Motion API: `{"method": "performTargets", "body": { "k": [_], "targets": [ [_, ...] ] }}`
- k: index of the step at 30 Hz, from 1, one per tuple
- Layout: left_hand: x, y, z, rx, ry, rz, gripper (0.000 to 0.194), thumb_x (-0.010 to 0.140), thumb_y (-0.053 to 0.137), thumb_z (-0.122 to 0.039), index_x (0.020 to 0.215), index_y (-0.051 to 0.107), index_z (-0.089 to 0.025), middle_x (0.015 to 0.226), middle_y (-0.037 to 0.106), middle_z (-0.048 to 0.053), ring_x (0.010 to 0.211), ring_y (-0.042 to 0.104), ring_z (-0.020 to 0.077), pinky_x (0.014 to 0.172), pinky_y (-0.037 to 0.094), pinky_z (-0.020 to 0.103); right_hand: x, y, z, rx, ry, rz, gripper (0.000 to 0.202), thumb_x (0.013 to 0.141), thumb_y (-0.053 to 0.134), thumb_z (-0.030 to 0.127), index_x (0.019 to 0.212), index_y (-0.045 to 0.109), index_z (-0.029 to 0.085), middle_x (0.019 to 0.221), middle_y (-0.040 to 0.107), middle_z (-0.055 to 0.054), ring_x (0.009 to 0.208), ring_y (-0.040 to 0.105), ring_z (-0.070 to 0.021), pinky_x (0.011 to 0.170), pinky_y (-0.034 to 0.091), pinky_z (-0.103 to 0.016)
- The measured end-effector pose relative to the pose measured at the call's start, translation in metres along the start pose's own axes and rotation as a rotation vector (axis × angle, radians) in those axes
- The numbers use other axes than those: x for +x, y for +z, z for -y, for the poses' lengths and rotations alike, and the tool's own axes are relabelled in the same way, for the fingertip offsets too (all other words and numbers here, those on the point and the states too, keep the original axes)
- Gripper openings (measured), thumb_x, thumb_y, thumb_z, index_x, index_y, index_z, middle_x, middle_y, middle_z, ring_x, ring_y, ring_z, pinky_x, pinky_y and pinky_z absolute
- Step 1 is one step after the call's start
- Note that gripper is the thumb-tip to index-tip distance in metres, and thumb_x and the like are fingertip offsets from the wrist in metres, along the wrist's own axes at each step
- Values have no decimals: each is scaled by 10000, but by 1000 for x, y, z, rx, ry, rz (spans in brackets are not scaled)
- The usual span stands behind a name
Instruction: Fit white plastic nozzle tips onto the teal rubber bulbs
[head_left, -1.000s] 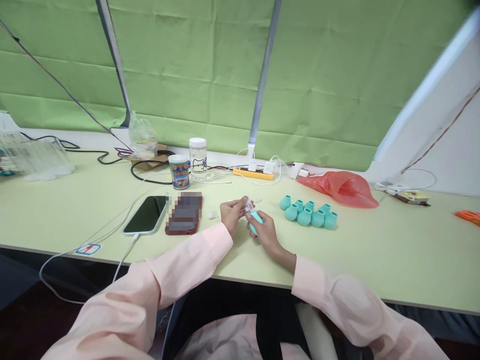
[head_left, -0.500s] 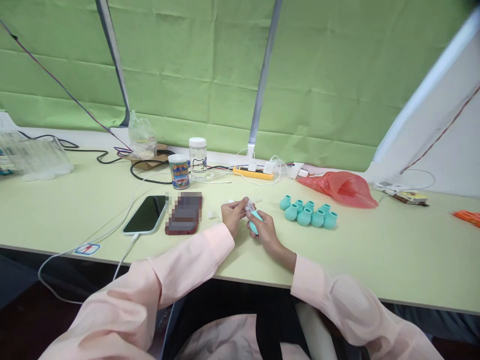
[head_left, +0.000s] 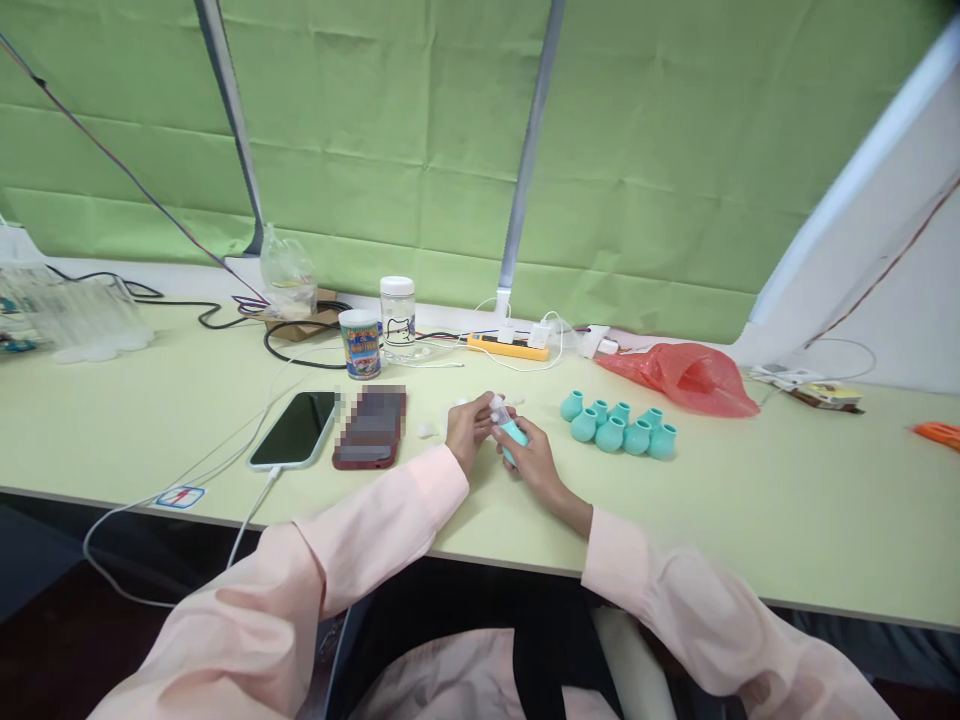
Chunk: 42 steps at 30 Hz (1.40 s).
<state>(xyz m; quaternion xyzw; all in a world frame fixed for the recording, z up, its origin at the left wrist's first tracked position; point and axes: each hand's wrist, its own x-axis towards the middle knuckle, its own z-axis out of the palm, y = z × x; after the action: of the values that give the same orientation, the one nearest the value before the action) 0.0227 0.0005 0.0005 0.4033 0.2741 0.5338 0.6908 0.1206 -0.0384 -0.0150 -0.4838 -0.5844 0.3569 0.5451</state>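
Note:
Over the table's front half, my right hand [head_left: 534, 462] is wrapped round a teal squeeze bulb [head_left: 513, 432], which has a clear tapered tube [head_left: 501, 408] pointing up and away. My left hand [head_left: 469, 432] is closed at the tube's upper end, its fingertips touching there. A small whitish piece shows at that end; exactly what the left fingers pinch is partly hidden. To the right of my hands, several teal bulbs [head_left: 612, 434] stand in two rows with their round openings up. A small white piece [head_left: 427, 430] lies left of my left hand.
Left are a phone on a cable [head_left: 294, 430] and a dark red phone [head_left: 370, 428]. Behind stand a printed cup [head_left: 361, 346], a lidded jar [head_left: 397, 318] and a yellow power strip [head_left: 507, 346]. A red plastic bag [head_left: 681, 380] lies at the back right.
My left thumb and fingers have shifted slightly at the tube's end, uncovering the whitish piece there. The right hand keeps its hold on the bulb. The view has moved slightly.

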Motion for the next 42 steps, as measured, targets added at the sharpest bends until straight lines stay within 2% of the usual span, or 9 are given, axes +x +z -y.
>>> {"method": "performTargets", "body": {
  "k": [6, 10, 17, 25, 31, 33, 36, 38, 42],
  "targets": [
    [-2, 1, -1, 118, 114, 43, 321, 634, 581, -371, 739, 594, -68, 736, 629, 111, 641, 580, 159, 546, 444, 247, -2, -1, 3, -9, -35, 3, 280, 668, 510, 432, 732, 479, 162, 534, 469, 32, 366, 392, -57, 349, 306, -193],
    [-2, -1, 1, 178, 168, 62, 354, 645, 554, -412, 720, 589, -68, 715, 623, 101, 559, 562, 153, 496, 429, 265, -1, -3, 6, 32, -20, 30, 277, 660, 528, 421, 728, 480, 157, 518, 458, 41, 360, 377, -51, 337, 289, -187],
    [-1, -2, -3, 218, 184, 105, 337, 646, 555, -404, 671, 590, -69, 672, 611, 80, 551, 551, 135, 555, 432, 272, 2, -7, 7, 207, 117, 167, 263, 669, 534, 391, 772, 479, 155, 485, 452, 46, 333, 360, -49, 315, 251, -183],
    [-4, -2, -8, 227, 203, 188, 316, 677, 526, -395, 681, 588, -86, 705, 617, 74, 642, 565, 146, 629, 432, 273, 4, -10, 6, 356, 173, 272, 235, 675, 542, 356, 776, 477, 154, 501, 463, 34, 362, 372, -51, 305, 226, -167],
    [-8, 8, -15, 234, 225, 198, 323, 660, 555, -376, 823, 583, -99, 865, 618, 112, 775, 568, 184, 678, 431, 297, 11, -13, 8, 320, 28, 282, 274, 676, 535, 332, 903, 464, 196, 562, 482, 40, 374, 408, -68, 349, 300, -199],
    [-8, 9, -18, 255, 247, 190, 345, 653, 564, -363, 874, 583, -98, 928, 602, 120, 796, 560, 183, 692, 431, 301, 16, -16, 10, 274, -29, 281, 230, 679, 521, 341, 853, 481, 196, 603, 491, 33, 402, 432, -75, 389, 331, -216],
    [-5, 6, -22, 282, 293, 122, 376, 675, 526, -375, 934, 574, -105, 966, 587, 116, 813, 543, 168, 702, 436, 300, 27, -24, 9, 95, -145, 180, 201, 686, 503, 364, 759, 524, 178, 646, 505, 13, 549, 488, -106, 528, 385, -245],
    [-1, 2, -26, 342, 329, 71, 380, 700, 479, -385, 949, 570, -113, 939, 596, 104, 809, 535, 159, 691, 442, 296, 35, -31, 5, -71, -233, 7, 220, 674, 513, 377, 743, 555, 172, 734, 522, -14, 708, 498, -137, 636, 387, -260],
    [4, -5, -31, 710, 429, 21, 281, 698, 462, -327, 811, 613, -120, 863, 616, 83, 782, 532, 157, 656, 444, 268, 51, -46, -10, -325, -284, -259, 265, 672, 501, 392, 780, 571, 161, 792, 527, -44, 769, 483, -162, 702, 370, -291]
  ]
}}
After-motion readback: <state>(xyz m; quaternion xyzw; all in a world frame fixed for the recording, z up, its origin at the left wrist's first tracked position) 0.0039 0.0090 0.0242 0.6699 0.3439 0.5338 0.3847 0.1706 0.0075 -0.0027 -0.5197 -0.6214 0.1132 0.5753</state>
